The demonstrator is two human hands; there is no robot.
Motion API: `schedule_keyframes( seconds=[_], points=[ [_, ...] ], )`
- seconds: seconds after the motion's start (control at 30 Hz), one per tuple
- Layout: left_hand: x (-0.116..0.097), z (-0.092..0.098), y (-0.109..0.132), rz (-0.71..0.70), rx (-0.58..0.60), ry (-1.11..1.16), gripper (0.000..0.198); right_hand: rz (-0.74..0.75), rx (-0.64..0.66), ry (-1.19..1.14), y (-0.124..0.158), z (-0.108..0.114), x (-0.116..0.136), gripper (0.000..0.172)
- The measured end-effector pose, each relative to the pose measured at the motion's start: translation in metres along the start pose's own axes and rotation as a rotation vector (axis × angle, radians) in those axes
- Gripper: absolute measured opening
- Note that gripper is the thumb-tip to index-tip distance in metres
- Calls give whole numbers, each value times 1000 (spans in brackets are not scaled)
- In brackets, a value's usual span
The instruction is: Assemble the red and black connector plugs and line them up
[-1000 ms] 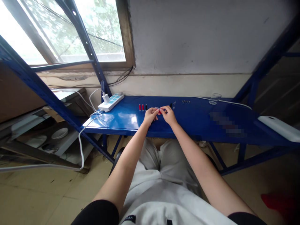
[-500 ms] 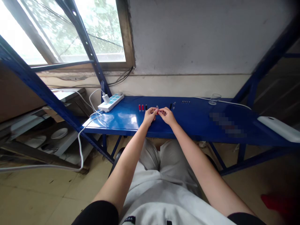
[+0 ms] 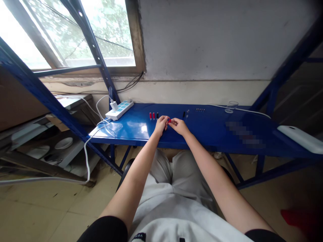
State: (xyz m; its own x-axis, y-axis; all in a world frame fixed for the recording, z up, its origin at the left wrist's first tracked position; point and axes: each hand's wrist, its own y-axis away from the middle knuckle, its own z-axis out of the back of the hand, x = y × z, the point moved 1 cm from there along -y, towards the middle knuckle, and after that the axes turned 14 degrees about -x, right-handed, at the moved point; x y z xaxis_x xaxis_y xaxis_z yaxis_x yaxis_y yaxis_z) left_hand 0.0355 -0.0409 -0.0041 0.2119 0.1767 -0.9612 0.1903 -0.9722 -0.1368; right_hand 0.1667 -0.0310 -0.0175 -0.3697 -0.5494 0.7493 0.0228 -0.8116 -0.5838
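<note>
My left hand and my right hand meet over the front half of the blue table. Between their fingertips is a small red cylinder, pinched from both sides and partly covered by the fingers. Just beyond my left hand stand two small red tubes with clear ends and a black one. Past my right hand are another black piece and small clear pieces. Farther right, several tiny metallic pieces form a row.
A white power strip with a plugged-in cable lies at the table's left end. Toward the back right is a clear glass cup beside a white cable. A white object rests at the right edge. Blue frame posts flank the table.
Half a second ago a pale, clear end stuck up between my fingertips; now the red part shows there instead. My right hand has shifted slightly downward.
</note>
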Motion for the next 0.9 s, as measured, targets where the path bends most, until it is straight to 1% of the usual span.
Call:
schedule_keyframes(
  seconds=[0.27,0.4,0.53,0.67,0.77,0.9],
  points=[
    [2,1,-2,9,-29,17,15,13,-53,46,1,2,4,25],
    [2,2,-2,2,-29,13,14,27,-110,69,0,3,4,23],
    [3,2,-3,-1,-5,-8,15,28,-174,85,-2,4,3,24],
    [5,3,-4,-7,-1,-38,17,-18,-239,45,-4,3,0,25],
    [6,4,-4,-8,5,-47,17,-56,-263,14,-7,1,-6,26],
    [6,3,-4,-8,6,-44,17,-109,-293,49,-13,2,-17,24]
  ],
)
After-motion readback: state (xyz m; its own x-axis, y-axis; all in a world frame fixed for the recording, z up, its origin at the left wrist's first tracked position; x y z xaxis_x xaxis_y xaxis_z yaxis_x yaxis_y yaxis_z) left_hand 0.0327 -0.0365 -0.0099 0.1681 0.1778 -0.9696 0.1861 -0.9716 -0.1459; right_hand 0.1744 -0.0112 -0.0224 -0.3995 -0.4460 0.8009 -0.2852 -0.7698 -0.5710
